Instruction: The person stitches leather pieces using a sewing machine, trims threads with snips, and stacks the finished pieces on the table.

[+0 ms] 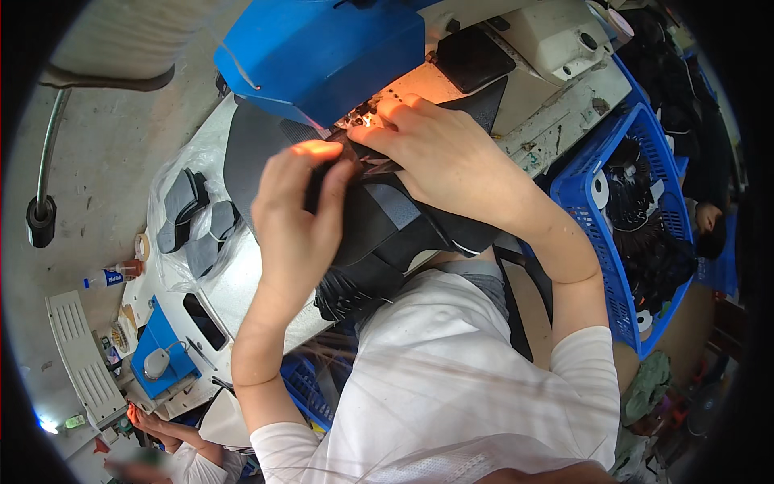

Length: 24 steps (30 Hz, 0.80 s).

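Both hands work close together under a blue machine head [322, 56], in a warm orange light. A black and grey flat workpiece [367, 222], like fabric or leather, lies beneath them and hangs over the table's near edge. My left hand [294, 202] is closed, its thumb and forefinger pinching a dark edge of the workpiece; it is slightly blurred. My right hand [451, 157] lies to the right with bent fingers, thumb and forefinger gripping the workpiece near the lit spot. The exact contact under the machine is partly hidden by my fingers.
Dark folded pieces [187, 196] lie on clear plastic at left. Beyond are a bottle [113, 274], a phone [204, 321] and a blue board [161, 348]. A blue basket [580, 194] with black parts stands at right. Another person's arm [181, 436] shows lower left.
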Each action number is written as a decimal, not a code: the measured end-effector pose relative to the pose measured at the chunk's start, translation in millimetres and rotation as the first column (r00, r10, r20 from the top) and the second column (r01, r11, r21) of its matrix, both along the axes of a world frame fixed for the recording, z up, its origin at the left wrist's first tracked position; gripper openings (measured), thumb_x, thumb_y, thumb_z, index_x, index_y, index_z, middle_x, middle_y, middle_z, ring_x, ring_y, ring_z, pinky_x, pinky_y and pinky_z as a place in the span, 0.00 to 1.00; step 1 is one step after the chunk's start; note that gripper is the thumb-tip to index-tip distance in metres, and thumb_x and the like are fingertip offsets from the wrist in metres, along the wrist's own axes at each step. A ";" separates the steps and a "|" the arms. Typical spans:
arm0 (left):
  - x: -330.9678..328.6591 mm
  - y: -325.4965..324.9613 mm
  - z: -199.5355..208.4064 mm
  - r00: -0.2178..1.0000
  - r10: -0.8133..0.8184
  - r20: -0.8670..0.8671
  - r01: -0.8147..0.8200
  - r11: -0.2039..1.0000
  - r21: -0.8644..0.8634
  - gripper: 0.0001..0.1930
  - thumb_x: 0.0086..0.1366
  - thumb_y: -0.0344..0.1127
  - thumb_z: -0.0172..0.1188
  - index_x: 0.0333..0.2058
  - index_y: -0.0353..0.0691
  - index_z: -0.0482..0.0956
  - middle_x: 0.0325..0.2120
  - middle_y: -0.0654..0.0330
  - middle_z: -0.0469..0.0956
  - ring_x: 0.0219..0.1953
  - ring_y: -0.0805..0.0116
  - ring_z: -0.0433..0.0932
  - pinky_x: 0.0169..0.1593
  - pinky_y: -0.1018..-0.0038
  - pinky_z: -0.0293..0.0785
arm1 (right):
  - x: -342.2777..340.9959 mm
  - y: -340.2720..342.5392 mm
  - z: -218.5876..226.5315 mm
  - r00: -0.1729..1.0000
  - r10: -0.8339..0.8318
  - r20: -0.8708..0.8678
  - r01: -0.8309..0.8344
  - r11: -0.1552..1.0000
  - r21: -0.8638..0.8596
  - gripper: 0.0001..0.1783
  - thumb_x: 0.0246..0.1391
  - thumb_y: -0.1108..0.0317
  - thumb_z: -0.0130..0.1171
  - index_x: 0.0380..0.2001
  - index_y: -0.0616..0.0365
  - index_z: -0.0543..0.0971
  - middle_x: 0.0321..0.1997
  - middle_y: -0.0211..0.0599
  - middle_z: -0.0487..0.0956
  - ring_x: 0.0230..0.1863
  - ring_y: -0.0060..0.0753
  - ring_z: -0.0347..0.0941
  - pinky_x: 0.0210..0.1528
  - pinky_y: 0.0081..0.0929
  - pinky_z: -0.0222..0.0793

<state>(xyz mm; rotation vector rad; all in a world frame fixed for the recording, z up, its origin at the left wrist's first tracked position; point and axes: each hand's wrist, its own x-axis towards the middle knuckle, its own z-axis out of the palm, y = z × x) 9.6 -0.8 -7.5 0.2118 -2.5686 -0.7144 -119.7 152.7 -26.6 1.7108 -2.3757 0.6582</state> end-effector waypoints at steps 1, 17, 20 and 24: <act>1.5 4.3 -5.8 0.999 -0.046 -0.005 0.046 0.997 -0.061 0.10 0.60 0.29 0.65 0.39 0.32 0.80 0.42 0.51 0.79 0.45 0.50 0.77 0.50 0.64 0.73 | -1.1 -1.5 2.0 1.000 -0.002 0.001 0.002 1.000 0.001 0.22 0.48 0.74 0.58 0.50 0.51 0.78 0.46 0.40 0.77 0.48 0.43 0.75 0.47 0.38 0.74; -13.2 4.8 -14.7 1.000 -0.011 -0.004 0.010 0.965 -0.262 0.12 0.63 0.31 0.62 0.44 0.34 0.81 0.46 0.51 0.79 0.51 0.50 0.75 0.55 0.63 0.72 | -15.2 11.9 3.3 0.992 -0.057 0.111 0.071 0.989 -0.130 0.16 0.41 0.77 0.60 0.38 0.60 0.79 0.37 0.41 0.80 0.41 0.46 0.78 0.41 0.40 0.75; -17.5 0.1 -13.2 1.000 -0.011 -0.029 0.000 0.936 -0.351 0.12 0.61 0.32 0.63 0.42 0.32 0.81 0.42 0.49 0.78 0.50 0.47 0.74 0.50 0.61 0.74 | -13.1 6.7 1.3 0.994 -0.064 0.090 0.080 0.980 -0.184 0.14 0.42 0.77 0.58 0.36 0.60 0.79 0.36 0.41 0.80 0.41 0.46 0.78 0.41 0.40 0.75; -28.6 -9.3 -6.6 0.999 0.031 0.044 -0.009 0.907 -0.421 0.17 0.58 0.41 0.67 0.38 0.32 0.83 0.37 0.49 0.79 0.50 0.47 0.74 0.51 0.60 0.73 | -9.3 -3.5 -4.0 0.995 -0.043 0.088 0.060 0.977 -0.202 0.11 0.45 0.76 0.56 0.35 0.60 0.80 0.36 0.41 0.81 0.38 0.45 0.79 0.40 0.40 0.75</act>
